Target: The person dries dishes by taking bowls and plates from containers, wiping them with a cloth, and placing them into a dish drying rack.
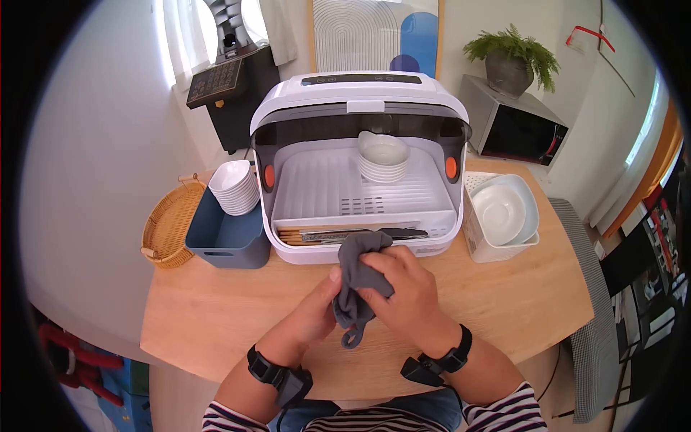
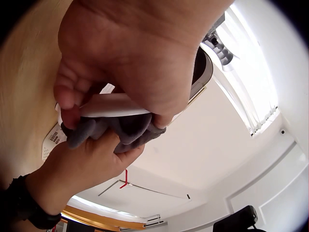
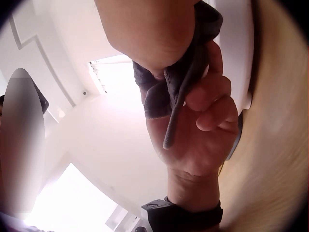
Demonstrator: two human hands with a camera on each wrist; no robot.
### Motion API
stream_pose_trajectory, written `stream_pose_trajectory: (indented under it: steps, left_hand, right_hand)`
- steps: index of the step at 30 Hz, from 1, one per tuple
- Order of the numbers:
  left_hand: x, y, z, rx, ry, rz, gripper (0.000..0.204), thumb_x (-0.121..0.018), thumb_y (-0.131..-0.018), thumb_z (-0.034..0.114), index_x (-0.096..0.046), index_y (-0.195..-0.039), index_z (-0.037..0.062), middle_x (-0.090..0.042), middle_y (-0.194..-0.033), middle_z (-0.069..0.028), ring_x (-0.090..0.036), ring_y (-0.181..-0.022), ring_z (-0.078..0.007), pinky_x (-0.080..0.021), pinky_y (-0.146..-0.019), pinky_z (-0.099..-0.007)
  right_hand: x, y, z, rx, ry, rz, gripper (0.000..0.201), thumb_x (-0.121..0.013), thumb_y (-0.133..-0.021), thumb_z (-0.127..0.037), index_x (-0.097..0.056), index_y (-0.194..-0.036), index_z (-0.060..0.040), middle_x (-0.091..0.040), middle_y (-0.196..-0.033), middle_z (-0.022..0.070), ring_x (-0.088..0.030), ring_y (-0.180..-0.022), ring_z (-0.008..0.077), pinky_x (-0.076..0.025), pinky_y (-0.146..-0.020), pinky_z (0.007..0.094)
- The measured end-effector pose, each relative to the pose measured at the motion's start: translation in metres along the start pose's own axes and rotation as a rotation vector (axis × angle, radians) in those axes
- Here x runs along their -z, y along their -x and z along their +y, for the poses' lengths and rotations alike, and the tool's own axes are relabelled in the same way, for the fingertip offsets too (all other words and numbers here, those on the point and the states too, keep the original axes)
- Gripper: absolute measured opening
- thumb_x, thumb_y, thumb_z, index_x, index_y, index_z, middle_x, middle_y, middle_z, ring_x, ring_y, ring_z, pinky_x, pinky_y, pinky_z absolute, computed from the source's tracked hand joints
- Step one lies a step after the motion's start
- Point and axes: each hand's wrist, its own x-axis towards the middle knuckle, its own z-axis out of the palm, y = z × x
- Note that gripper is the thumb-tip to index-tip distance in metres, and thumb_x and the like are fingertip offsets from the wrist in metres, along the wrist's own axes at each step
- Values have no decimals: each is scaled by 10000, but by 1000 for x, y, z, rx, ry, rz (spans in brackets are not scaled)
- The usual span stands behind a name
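Over the table's front, my right hand grips a dark grey cloth with a hanging loop. My left hand holds a smooth white dish, whose edge shows in the left wrist view; the cloth is bunched against it. From the head, the cloth hides this dish. Just beyond the hands stands a white dish dryer with its dark lid raised. Inside it, several white bowls are stacked on the ribbed rack, and chopsticks and a dark-bladed knife lie in the front tray.
Left of the dryer, a blue bin holds a stack of small white dishes, beside a wicker basket. On the right, a white basket contains white bowls. A microwave with a potted plant stands behind.
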Motion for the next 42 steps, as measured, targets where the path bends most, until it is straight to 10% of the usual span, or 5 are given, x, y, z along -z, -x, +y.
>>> stream_pose_trajectory:
  steps: [5, 10, 17, 28, 42]
  left_hand:
    - [-11, 3, 19, -188, -358, 119, 518, -400, -1053, 455, -538, -1252, -2, -660, -939, -90, -628, -716, -143, -513, -635, -281]
    - [-14, 5, 27, -255, -333, 313, 454, -386, -1077, 396, -575, -1151, -10, -655, -839, -88, -621, -617, -152, -518, -562, -305]
    - [-5, -2, 9, -354, -513, 358, 447, -429, -1075, 408, -617, -968, 17, -582, -808, 30, -505, -771, -49, -432, -679, -220]
    - [16, -3, 34, -486, -338, 748, 382, -494, -1045, 406, -562, -895, 62, -610, -705, -25, -549, -493, -78, -410, -370, -209]
    - [-3, -3, 12, -361, -595, 511, 232, -642, -979, 219, -673, -935, -7, -662, -761, -13, -561, -674, -51, -460, -608, -232]
  right_hand:
    - [2, -4, 8, -164, 13, -8, 353, -776, -828, -148, -641, -1131, -27, -659, -1009, 117, -676, -899, 293, -535, -754, 340]
    - [-2, -3, 24, -868, -1376, -76, 430, -729, -880, -197, -606, -1233, 15, -615, -1220, 69, -597, -1056, 169, -504, -876, 311]
    - [-2, 7, 25, -295, -801, -519, 591, -702, -909, -214, -477, -1427, -38, -561, -1316, 73, -531, -1171, 171, -466, -972, 305]
    - [1, -8, 1, -614, -456, -938, 347, -665, -965, -276, -636, -1205, -28, -683, -998, 31, -620, -928, 90, -511, -796, 271]
    - [-13, 10, 37, -593, -773, -301, 246, -646, -984, -244, -637, -1008, 0, -608, -770, -24, -507, -635, 37, -419, -561, 219]
